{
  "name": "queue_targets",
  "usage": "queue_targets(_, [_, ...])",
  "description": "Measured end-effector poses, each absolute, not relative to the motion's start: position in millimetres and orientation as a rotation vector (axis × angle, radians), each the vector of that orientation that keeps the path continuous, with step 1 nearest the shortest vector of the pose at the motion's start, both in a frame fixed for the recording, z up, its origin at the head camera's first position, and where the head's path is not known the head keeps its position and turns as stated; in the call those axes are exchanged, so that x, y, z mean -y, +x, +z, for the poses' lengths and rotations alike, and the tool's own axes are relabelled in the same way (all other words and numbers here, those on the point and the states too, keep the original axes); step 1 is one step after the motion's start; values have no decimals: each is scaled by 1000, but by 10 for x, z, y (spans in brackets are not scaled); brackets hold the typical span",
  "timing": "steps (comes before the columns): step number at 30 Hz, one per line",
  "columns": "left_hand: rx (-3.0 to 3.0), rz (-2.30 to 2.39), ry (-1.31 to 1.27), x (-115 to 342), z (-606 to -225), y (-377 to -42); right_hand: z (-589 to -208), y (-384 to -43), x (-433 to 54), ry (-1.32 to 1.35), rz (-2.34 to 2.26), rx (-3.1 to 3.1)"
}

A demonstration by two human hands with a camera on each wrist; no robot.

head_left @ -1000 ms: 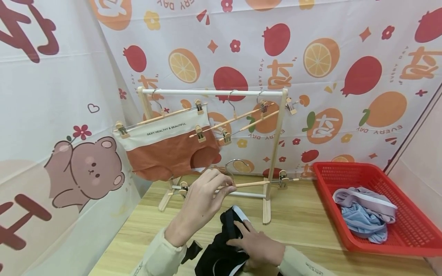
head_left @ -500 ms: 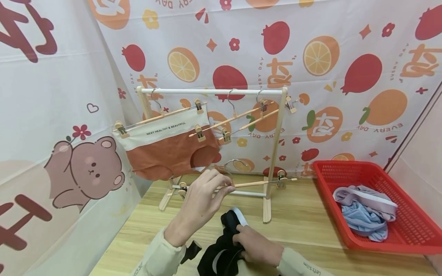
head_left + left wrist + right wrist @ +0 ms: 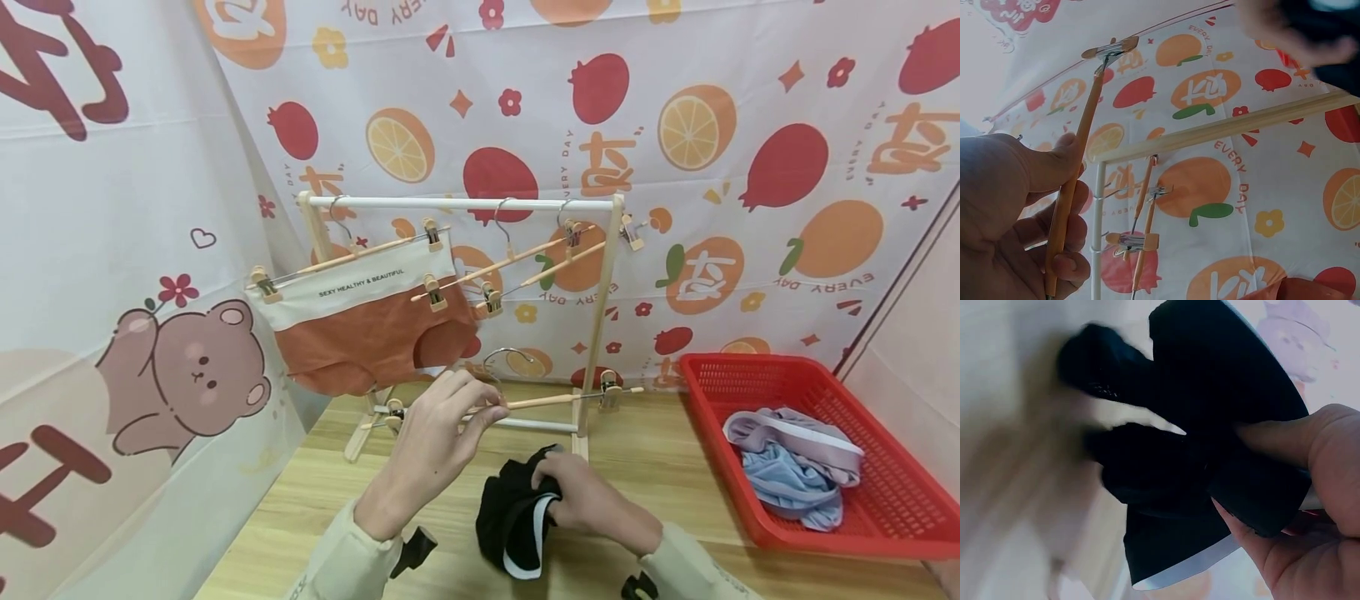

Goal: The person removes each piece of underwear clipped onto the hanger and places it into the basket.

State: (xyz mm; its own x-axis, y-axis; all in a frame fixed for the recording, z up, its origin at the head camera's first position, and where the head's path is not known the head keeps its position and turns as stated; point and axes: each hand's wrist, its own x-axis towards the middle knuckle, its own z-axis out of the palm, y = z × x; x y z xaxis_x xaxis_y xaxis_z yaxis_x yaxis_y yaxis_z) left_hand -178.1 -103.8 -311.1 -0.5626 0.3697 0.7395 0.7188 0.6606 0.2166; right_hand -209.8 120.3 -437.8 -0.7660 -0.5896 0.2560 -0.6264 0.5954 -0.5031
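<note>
My left hand (image 3: 442,429) pinches the wooden bar of a clip hanger (image 3: 551,400) held level above the table, in front of the small drying rack (image 3: 457,202). In the left wrist view the thumb and fingers wrap that hanger (image 3: 1075,181), whose metal clip (image 3: 1110,50) shows at the top. My right hand (image 3: 592,500) grips a black garment with a white band (image 3: 513,521), lifted just off the table. The right wrist view shows the black garment (image 3: 1210,462) bunched between thumb and fingers.
An orange-and-white garment (image 3: 360,321) hangs clipped on the rack's left side, with empty clip hangers (image 3: 525,254) beside it. A red basket (image 3: 825,450) at the right holds pale blue and lilac garments (image 3: 795,467). Printed cloth walls close in the wooden table (image 3: 652,467).
My right hand has closed on the black garment and lifted it up and to the right. The left hand with the hanger has barely moved.
</note>
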Motion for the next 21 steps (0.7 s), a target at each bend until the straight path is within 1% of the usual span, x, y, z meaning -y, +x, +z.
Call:
queue_targets(5, [2176,-679,-846,1060,-3103,-1777,-4134,-2089,-1503,935,951,2646])
queue_targets(13, [2170,-696,-840,1081,-3076,-1778,-3769,-2118,-2141,704,833,2524])
queue_targets(21, [2176,-695,-854,1080,-3089,-1775,-3419,-2105,-2818,366,784,2620])
